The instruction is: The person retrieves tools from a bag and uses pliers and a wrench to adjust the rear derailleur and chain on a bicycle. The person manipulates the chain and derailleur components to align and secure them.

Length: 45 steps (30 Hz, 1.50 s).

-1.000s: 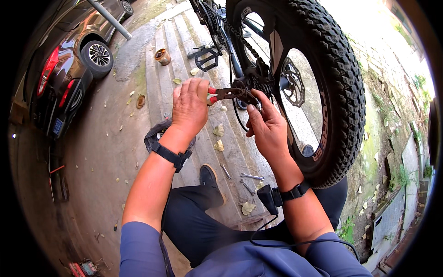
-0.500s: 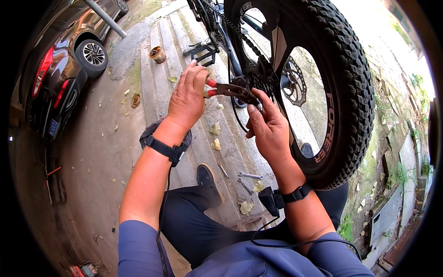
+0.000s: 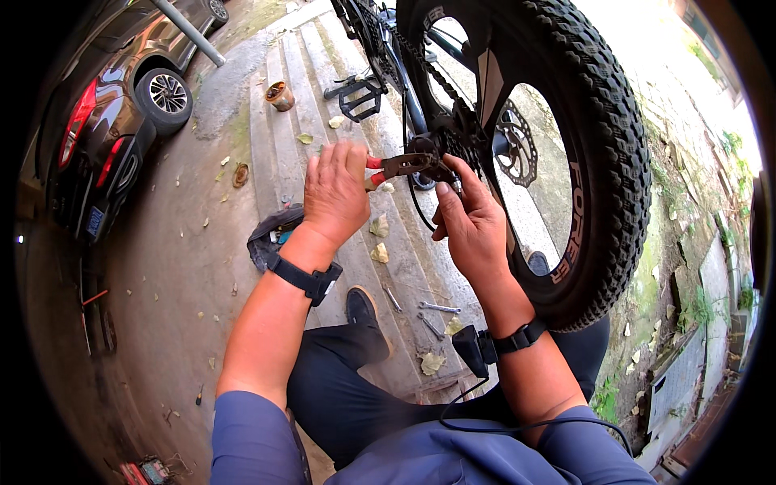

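My left hand [image 3: 338,190] is closed on red-handled pliers [image 3: 404,166], whose dark jaws reach to the rear derailleur [image 3: 438,168] of a bicycle. Just right of the jaws, my right hand [image 3: 469,222] grips the derailleur with thumb and fingers around a small fitting. Behind them are the cassette [image 3: 465,152], a disc rotor [image 3: 517,153] and the wide knobby rear tyre [image 3: 614,186]; a black pedal [image 3: 360,99] hangs above. The exact point where the jaws bite is too small to make out.
Wrenches [image 3: 440,309] lie on the concrete steps [image 3: 287,137] below my hands, beside a dark bag [image 3: 267,234]. A brown container [image 3: 280,95] stands farther up. A dark car [image 3: 105,162] and a metal pole [image 3: 190,32] are at the left, a weedy broken edge [image 3: 695,307] at the right.
Since half a second ago my left hand and the pliers' handles have moved down and slightly right. My right hand stays in place on the derailleur.
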{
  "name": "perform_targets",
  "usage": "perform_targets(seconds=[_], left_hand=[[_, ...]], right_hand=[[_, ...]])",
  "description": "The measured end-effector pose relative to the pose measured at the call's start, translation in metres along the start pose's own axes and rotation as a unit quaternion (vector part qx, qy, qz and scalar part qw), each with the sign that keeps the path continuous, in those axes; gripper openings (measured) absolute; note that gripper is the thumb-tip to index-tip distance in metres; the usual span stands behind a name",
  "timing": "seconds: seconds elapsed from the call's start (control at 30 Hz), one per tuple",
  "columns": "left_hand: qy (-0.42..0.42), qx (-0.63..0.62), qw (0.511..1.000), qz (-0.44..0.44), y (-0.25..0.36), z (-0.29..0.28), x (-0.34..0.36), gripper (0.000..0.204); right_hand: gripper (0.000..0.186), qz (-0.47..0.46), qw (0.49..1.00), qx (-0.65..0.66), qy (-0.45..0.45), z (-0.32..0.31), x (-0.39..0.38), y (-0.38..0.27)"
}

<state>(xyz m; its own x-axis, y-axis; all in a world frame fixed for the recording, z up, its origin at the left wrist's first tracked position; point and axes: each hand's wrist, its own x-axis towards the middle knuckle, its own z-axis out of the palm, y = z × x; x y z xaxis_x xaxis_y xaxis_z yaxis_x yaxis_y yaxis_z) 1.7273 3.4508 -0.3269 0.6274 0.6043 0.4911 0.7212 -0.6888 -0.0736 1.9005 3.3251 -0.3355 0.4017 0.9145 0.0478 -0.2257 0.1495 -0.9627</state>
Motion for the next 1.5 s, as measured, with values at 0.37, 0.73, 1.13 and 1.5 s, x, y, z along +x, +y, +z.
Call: perform_targets(seconds=[0.37,0.73,1.13,1.5], left_hand=[[-0.041,-0.069,0.978,-0.191,0.072,0.000,-0.042,0.048],[-0.131,-0.210,0.926,-0.284,0.108,-0.040,-0.043,0.059],[-0.396,-0.282,0.813,-0.320,0.090,-0.013,-0.111,0.044],[-0.580,-0.249,0.714,-0.303,0.128,0.073,-0.185,0.035]], right_hand=[[0.041,-0.003,1.000,0.002,0.002,0.003,0.001,0.002],[0.044,-0.013,0.999,-0.036,-0.019,-0.005,0.002,0.003],[0.036,-0.035,0.999,-0.026,0.002,-0.004,0.001,-0.005],[0.031,-0.093,0.994,-0.041,0.026,-0.004,-0.004,0.000]])
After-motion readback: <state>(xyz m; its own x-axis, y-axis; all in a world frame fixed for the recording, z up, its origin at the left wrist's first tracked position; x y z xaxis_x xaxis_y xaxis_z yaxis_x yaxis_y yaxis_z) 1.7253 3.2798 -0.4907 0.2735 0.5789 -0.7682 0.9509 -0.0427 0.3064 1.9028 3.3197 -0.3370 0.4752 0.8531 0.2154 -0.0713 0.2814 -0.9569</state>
